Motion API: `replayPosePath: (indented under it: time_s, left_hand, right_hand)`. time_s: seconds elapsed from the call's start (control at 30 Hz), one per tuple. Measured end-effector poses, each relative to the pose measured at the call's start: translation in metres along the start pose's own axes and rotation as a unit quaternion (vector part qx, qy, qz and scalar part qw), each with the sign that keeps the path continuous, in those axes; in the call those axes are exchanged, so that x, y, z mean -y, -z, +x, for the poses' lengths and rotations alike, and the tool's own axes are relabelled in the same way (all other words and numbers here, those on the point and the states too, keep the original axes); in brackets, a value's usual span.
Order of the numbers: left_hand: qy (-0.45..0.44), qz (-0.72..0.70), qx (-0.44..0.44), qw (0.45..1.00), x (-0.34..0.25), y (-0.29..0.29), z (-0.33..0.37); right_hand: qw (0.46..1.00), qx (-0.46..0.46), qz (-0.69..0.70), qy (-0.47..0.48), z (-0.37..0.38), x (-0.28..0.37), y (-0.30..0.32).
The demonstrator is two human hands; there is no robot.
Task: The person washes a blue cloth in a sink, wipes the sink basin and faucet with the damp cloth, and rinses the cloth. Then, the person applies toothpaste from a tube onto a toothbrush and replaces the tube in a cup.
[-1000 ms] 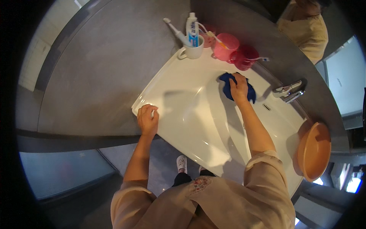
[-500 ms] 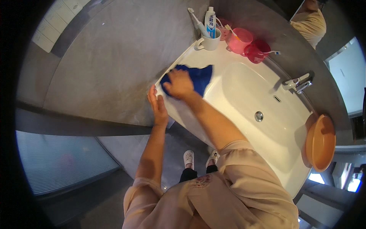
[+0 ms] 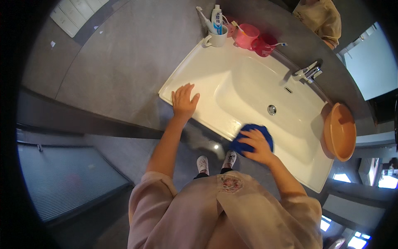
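A white washbasin [image 3: 244,93] with a broad flat ledge on its left lies before me. On its front rim is a blue cloth [image 3: 265,130], bunched and partly covered by my right hand [image 3: 259,148], whose bent fingers press on it and hold it. Part of the cloth hangs over the basin's front edge. My left hand [image 3: 184,103] rests flat on the left ledge near the front corner, fingers spread and holding nothing.
At the ledge's back stand a white mug [image 3: 216,39] with toothpaste [image 3: 217,20] and an electric toothbrush [image 3: 205,18], beside a pink cup [image 3: 247,37] and a red cup [image 3: 264,46]. A chrome faucet [image 3: 307,72] rises behind the bowl. An orange basin [image 3: 340,133] leans at the right end.
My right hand has brought the blue cloth from the left ledge rightward and nearer, to the front rim. My left hand has moved from the ledge's left edge onto its surface.
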State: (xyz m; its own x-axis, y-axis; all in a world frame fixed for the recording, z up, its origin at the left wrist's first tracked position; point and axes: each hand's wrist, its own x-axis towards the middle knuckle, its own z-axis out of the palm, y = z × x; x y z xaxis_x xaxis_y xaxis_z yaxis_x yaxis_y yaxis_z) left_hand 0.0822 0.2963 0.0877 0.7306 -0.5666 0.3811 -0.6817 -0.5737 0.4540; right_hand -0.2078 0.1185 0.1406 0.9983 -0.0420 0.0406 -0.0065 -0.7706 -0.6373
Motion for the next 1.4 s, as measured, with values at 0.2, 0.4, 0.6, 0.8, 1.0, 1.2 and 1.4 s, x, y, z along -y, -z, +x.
replayPosePath:
  time_s: [0.2, 0.4, 0.6, 0.8, 1.0, 1.2, 1.4]
  left_hand:
    - [0.005, 0.046, 0.063, 0.997, -0.018, -0.011, 0.001]
    - [-0.011, 0.098, 0.088, 0.991, -0.013, -0.003, 0.002]
    - [-0.029, 0.117, 0.137, 0.983, -0.016, -0.004, 0.007]
    - [-0.02, 0.139, 0.159, 0.977, -0.016, 0.0, 0.007]
    - [-0.02, 0.15, 0.152, 0.977, -0.022, -0.002, 0.008]
    - [-0.025, 0.134, 0.136, 0.981, -0.03, -0.005, 0.013]
    - [-0.012, 0.126, 0.126, 0.984, -0.034, 0.003, 0.013]
  right_hand:
    - [0.894, -0.3, 0.012, -0.333, -0.107, -0.053, 0.011]
    - [0.924, -0.045, -0.004, -0.379, 0.073, -0.017, -0.005]
    - [0.963, -0.05, 0.075, -0.256, 0.107, -0.022, -0.015]
    - [0.857, -0.009, -0.019, -0.515, -0.104, -0.131, 0.053]
    - [0.791, 0.05, -0.355, -0.495, -0.177, -0.186, 0.082]
    - [0.688, -0.374, -0.182, -0.594, -0.117, -0.275, 0.05]
    - [0.697, -0.135, -0.112, -0.696, 0.075, -0.241, -0.002]
